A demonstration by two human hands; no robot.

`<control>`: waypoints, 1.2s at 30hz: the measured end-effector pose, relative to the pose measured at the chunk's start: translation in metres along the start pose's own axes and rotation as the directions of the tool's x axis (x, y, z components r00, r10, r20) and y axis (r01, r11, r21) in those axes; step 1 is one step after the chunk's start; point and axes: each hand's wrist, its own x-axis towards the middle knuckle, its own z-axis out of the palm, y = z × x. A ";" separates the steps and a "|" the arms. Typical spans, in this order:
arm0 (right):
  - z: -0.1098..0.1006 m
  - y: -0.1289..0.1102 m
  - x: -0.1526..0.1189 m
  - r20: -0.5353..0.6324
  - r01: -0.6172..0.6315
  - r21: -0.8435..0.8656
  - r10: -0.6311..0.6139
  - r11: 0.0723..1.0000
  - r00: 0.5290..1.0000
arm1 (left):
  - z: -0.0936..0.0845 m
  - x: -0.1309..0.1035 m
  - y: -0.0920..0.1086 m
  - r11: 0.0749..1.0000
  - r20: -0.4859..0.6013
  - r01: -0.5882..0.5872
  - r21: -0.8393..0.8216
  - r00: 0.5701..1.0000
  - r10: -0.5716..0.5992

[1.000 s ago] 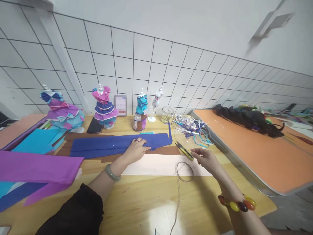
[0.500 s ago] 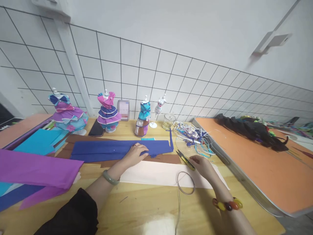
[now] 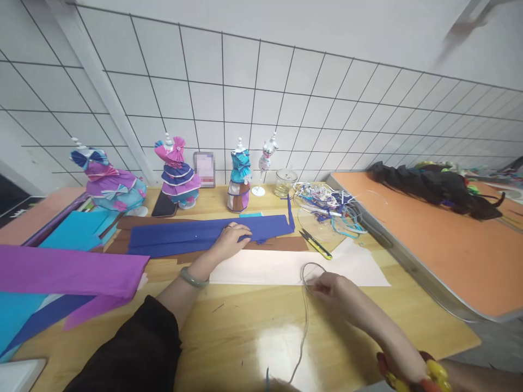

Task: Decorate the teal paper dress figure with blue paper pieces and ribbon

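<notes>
head: right hand (image 3: pixel 333 288) newly at cord (image 3: pixel 306 316)

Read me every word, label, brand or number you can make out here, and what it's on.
None can be read with certainty.
Upright screen or card at the back: pixelated, unreadable.
Black item at the far left edge: small white marks, too small to read.
Blue strip, pale strip and yellow-handled snips: no lettering that I can see.
</notes>
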 end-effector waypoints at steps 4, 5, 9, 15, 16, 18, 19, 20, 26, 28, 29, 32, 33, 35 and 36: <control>0.019 -0.006 -0.001 -0.106 0.046 -0.083 -0.055 0.995 0.993 | -0.007 0.001 0.005 1.000 0.035 -0.003 0.010 0.999 0.002; 0.020 -0.008 -0.001 -0.142 0.042 -0.084 -0.054 0.996 0.988 | -0.009 0.001 0.010 1.000 0.033 -0.002 0.011 0.999 0.002; 0.015 -0.023 -0.001 -0.310 0.074 0.000 -0.070 0.997 0.948 | -0.016 0.002 0.043 0.995 -0.028 -0.002 -0.096 1.000 0.000; 0.011 -0.045 0.007 -0.530 0.267 -0.058 -0.256 0.962 0.808 | -0.011 -0.008 0.102 0.606 0.373 0.336 -0.721 0.925 -0.070; 0.012 -0.046 0.009 -0.551 0.270 -0.107 -0.283 0.957 0.785 | -0.010 -0.010 0.108 0.524 0.427 0.399 -0.753 0.901 -0.072; 0.015 -0.048 0.014 -0.573 0.249 -0.232 -0.339 0.940 0.747 | -0.009 -0.013 0.118 0.393 0.470 0.466 -0.793 0.878 -0.093; 0.016 -0.049 0.015 -0.572 0.233 -0.299 -0.370 0.925 0.733 | -0.008 -0.014 0.121 0.342 0.478 0.486 -0.804 0.871 -0.115; 0.016 -0.050 0.017 -0.563 0.220 -0.362 -0.400 0.906 0.723 | -0.008 -0.015 0.123 0.300 0.483 0.499 -0.813 0.866 -0.133; 0.007 -0.053 0.022 -0.483 0.192 -0.548 -0.495 0.814 0.722 | 0.000 -0.016 0.120 0.179 0.521 0.551 -0.815 0.833 -0.186; 0.004 -0.053 0.024 -0.456 0.194 -0.570 -0.504 0.798 0.734 | 0.002 -0.016 0.118 0.166 0.515 0.548 -0.820 0.833 -0.202; 0.003 -0.052 0.025 -0.444 0.197 -0.576 -0.506 0.793 0.739 | 0.002 -0.016 0.117 0.151 0.511 0.546 -0.824 0.832 -0.217; 0.002 -0.051 0.029 -0.410 0.214 -0.582 -0.510 0.785 0.756 | 0.001 -0.015 0.118 0.077 0.519 0.551 -0.831 0.817 -0.252; 0.002 -0.051 0.031 -0.402 0.219 -0.583 -0.512 0.782 0.759 | 0.001 -0.014 0.119 0.049 0.531 0.558 -0.828 0.811 -0.246; 0.002 -0.051 0.033 -0.392 0.228 -0.586 -0.519 0.777 0.760 | 0.001 -0.014 0.120 0.001 0.554 0.568 -0.823 0.803 -0.218; 0.002 -0.051 0.034 -0.389 0.233 -0.588 -0.523 0.775 0.759 | 0.001 -0.014 0.120 -0.015 0.559 0.569 -0.822 0.802 -0.210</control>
